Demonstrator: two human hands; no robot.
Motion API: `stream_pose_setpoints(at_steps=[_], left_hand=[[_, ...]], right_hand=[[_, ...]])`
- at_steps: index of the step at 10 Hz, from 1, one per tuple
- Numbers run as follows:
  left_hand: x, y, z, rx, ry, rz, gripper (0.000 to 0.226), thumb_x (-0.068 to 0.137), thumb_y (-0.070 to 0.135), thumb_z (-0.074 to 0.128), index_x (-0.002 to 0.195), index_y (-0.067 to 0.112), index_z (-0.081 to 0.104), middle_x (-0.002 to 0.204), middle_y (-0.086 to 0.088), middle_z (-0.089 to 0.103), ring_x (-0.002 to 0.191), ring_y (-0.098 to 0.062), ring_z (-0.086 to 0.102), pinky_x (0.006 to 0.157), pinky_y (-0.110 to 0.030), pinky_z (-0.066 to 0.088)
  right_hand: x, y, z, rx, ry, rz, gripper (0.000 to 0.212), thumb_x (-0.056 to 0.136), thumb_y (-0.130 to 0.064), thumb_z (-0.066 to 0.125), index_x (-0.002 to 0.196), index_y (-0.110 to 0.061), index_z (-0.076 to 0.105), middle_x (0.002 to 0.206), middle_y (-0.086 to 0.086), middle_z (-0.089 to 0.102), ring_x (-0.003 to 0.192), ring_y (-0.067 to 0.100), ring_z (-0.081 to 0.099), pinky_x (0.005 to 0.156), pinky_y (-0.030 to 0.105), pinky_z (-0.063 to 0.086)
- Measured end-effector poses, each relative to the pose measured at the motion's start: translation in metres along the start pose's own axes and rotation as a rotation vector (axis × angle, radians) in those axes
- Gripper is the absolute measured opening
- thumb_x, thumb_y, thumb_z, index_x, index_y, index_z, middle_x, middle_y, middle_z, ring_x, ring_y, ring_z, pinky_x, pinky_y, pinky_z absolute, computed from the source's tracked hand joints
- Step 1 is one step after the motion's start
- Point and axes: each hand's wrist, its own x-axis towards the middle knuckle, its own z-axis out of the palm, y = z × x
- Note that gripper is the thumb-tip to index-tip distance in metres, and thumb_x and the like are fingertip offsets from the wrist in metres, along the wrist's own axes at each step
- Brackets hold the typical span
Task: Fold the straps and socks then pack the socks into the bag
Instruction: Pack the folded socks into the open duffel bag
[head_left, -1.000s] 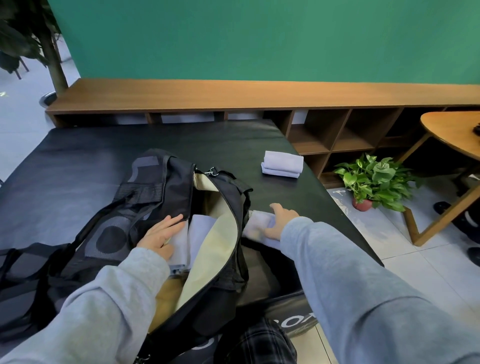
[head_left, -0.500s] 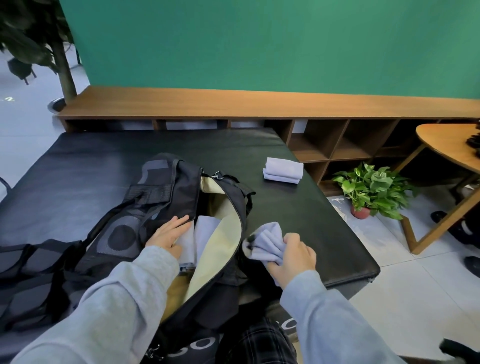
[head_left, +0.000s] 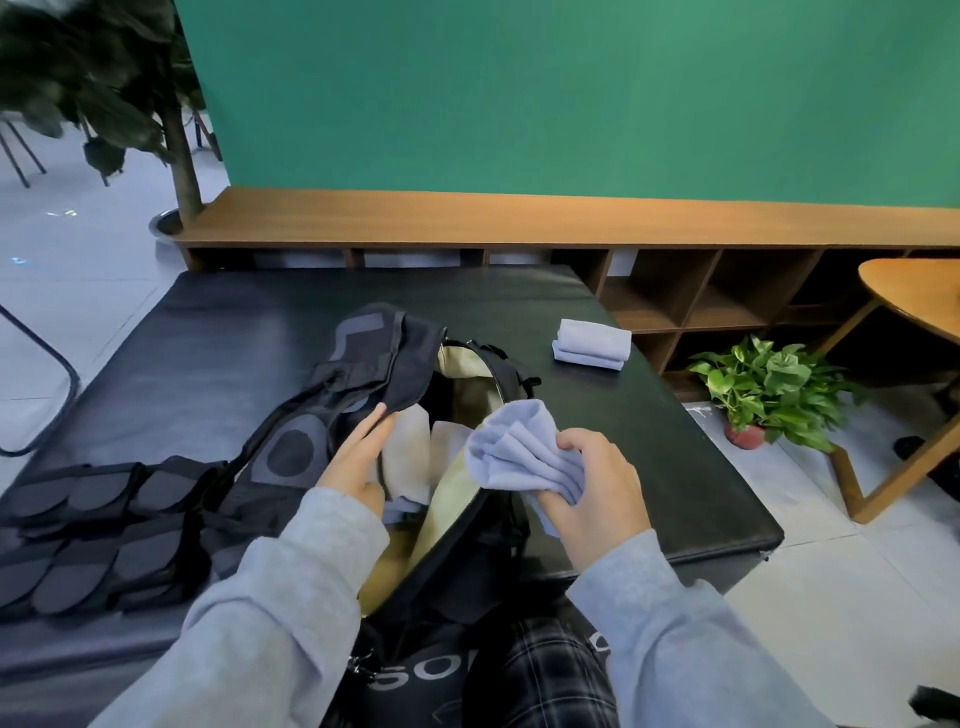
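Meanwhile, right hand (head_left: 597, 488) grasps bunched socks (head_left: 519, 452) over the open bag (head_left: 467, 530); left hand (head_left: 358, 452), fingers straight, parts its flap. Beyond the grip, folded socks (head_left: 592, 343) lie on the black mat (head_left: 675, 441), green wall (head_left: 571, 93) behind.

Right hand (head_left: 597, 493) with sock bundle (head_left: 519, 454), now lifted over bag (head_left: 467, 519) mouth.

bag (head_left: 415, 364) on mat (head_left: 208, 322), folded socks (head_left: 592, 344) right of it
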Motion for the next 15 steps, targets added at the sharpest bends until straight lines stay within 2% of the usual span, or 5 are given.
stream_pose_setpoints(at_steps=[5,8,10,12,15], left_hand=[[-0.018,0.025,-0.060,0.053,0.270,-0.046,0.049,0.092,0.002,0.045,0.141,0.009,0.038,0.153,0.003,0.025,0.141,-0.009,0.017,0.100,-0.008,0.009],[-0.025,0.050,-0.046,0.565,0.110,0.496,0.046,0.073,0.049,0.041,0.099,0.016,0.060,0.096,-0.004,0.069,0.101,-0.014,0.050,0.084,-0.028,0.044],[-0.013,0.041,-0.021,0.442,-0.164,0.353,0.051,0.084,0.031,0.046,0.134,0.018,0.044,0.120,-0.012,0.058,0.110,-0.024,0.057,0.090,-0.023,0.045],[-0.014,0.041,-0.016,0.333,0.019,0.039,0.042,0.091,0.024,0.041,0.133,0.024,0.045,0.109,0.000,0.056,0.102,-0.018,0.054,0.076,-0.020,0.035],[-0.012,0.037,-0.015,0.194,0.073,-0.240,0.039,0.090,0.018,0.049,0.129,0.020,0.048,0.097,-0.001,0.057,0.088,-0.019,0.052,0.079,-0.024,0.041]], right_hand=[[0.032,-0.062,0.047,-0.064,0.030,-0.656,0.032,0.074,-0.010,0.038,0.096,-0.007,0.062,0.087,0.007,0.068,0.090,0.011,0.049,0.087,0.027,0.036],[0.031,-0.060,0.052,-0.195,-0.203,-0.513,0.034,0.075,0.002,0.045,0.099,-0.018,0.056,0.090,-0.005,0.057,0.098,0.012,0.047,0.114,0.030,0.001],[0.027,-0.055,0.045,-0.254,-0.165,-0.409,0.028,0.083,0.001,0.044,0.096,-0.019,0.058,0.087,-0.007,0.057,0.097,0.015,0.052,0.108,0.015,-0.012],[0.018,-0.027,0.050,-0.046,0.235,-0.307,0.027,0.079,-0.024,0.058,0.105,-0.021,0.057,0.111,0.002,0.058,0.105,0.018,0.046,0.096,0.036,0.037],[0.007,-0.011,0.038,-0.108,-0.374,0.299,0.037,0.094,-0.022,0.044,0.129,-0.033,0.038,0.092,-0.003,0.047,0.075,0.017,0.050,0.066,0.028,0.041]])
